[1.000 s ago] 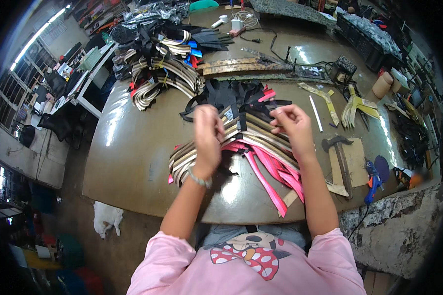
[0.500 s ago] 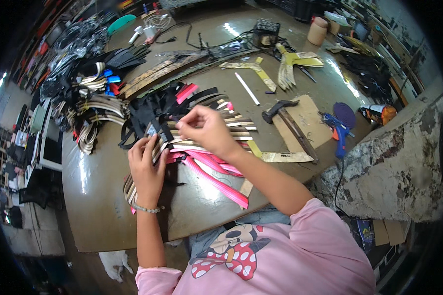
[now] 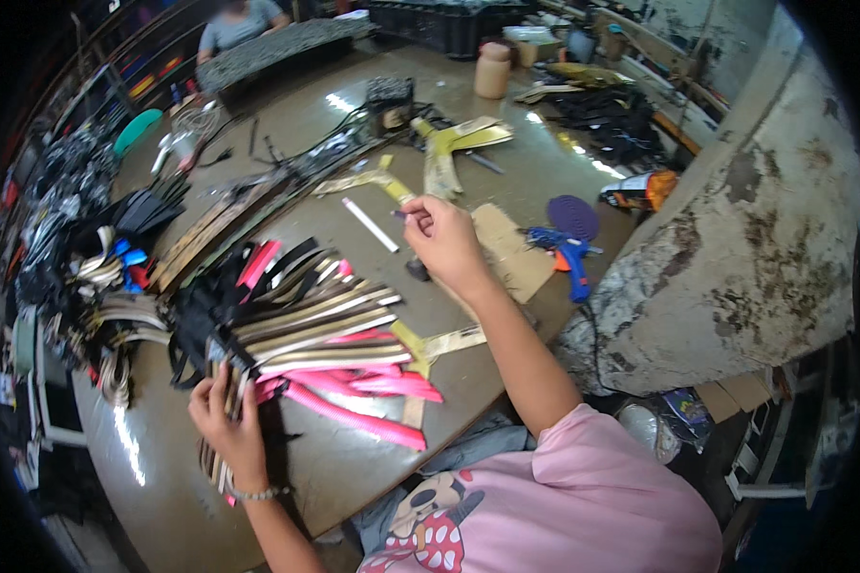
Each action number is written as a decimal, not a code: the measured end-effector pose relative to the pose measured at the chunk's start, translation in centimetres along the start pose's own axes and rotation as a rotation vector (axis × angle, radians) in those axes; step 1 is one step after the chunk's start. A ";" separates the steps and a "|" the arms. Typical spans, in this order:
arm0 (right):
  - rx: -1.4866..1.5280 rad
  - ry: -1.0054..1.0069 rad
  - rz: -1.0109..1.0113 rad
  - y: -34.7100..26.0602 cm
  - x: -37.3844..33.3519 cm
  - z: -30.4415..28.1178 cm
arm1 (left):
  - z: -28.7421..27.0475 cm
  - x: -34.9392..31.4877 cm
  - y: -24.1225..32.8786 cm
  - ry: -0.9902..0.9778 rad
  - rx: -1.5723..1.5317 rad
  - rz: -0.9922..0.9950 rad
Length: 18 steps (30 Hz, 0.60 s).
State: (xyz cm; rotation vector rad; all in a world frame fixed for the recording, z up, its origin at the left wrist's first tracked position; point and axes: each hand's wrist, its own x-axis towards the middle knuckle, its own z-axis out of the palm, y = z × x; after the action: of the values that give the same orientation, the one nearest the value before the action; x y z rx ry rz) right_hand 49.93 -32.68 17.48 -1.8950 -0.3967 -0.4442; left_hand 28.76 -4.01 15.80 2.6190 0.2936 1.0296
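A fanned pile of brown, cream and white striped straps lies on the table in front of me, with pink straps along its near side and black straps at its left. My left hand holds striped straps at the pile's left end, thumb and fingers on either side. My right hand is over the table to the right of the pile, fingertips pinched beside a small dark piece at the end of a yellow Y-shaped template. A hammer is mostly hidden under this hand.
A white stick lies left of my right hand. Cardboard, a blue glue gun and a purple coil are on the right. Wooden strips and more strap bundles are at left. Another person is at the far side.
My right hand has left the strap pile and moved right, to the end of the yellow template. My left hand stays on the straps. The whole view has swung to the right.
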 end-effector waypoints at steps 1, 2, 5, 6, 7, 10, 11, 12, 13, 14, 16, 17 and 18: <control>-0.188 0.077 -0.075 0.8 -0.4 -0.8 | -0.1 0.0 0.1 -0.021 -0.003 -0.026; -0.338 0.168 -0.214 1.6 -0.8 -1.4 | -0.1 0.0 0.2 -0.020 0.010 -0.021; -0.525 0.072 -0.127 2.7 -2.9 -1.8 | -0.4 0.0 0.3 -0.053 0.010 -0.020; -0.543 0.047 -0.105 2.9 -3.3 -1.7 | -0.4 0.0 0.3 -0.061 0.007 -0.019; -0.559 0.020 -0.084 3.0 -3.7 -1.6 | -0.5 -0.1 0.2 -0.069 0.006 -0.019; -0.585 -0.014 -0.061 3.2 -4.0 -1.2 | -0.6 -0.2 0.2 -0.075 0.009 -0.019; -0.583 0.016 -0.111 3.2 -4.0 -1.2 | -0.6 -0.2 0.2 -0.073 0.010 -0.017; -0.593 -0.008 -0.070 3.1 -3.9 -1.2 | -0.6 -0.2 0.2 -0.076 0.005 -0.024; -0.594 0.000 -0.080 3.1 -3.9 -1.2 | -0.6 -0.1 0.3 -0.080 0.000 -0.032; -0.600 -0.011 -0.062 3.1 -3.8 -1.2 | -0.6 -0.1 0.3 -0.080 -0.009 -0.041; -0.595 0.017 -0.075 3.0 -3.8 -1.2 | -0.6 0.0 0.5 -0.067 0.000 -0.026; -0.595 0.028 -0.067 3.0 -3.8 -1.2 | -0.6 0.0 0.5 -0.060 0.003 -0.019; -0.590 0.031 -0.053 3.1 -3.8 -1.1 | -0.6 0.0 0.5 -0.061 -0.001 -0.022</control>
State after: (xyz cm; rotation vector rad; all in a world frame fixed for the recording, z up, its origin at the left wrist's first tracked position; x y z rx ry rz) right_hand 47.92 -35.05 13.56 -2.4460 -0.3151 -0.6795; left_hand 28.35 -4.34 16.43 2.6348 0.3071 0.9399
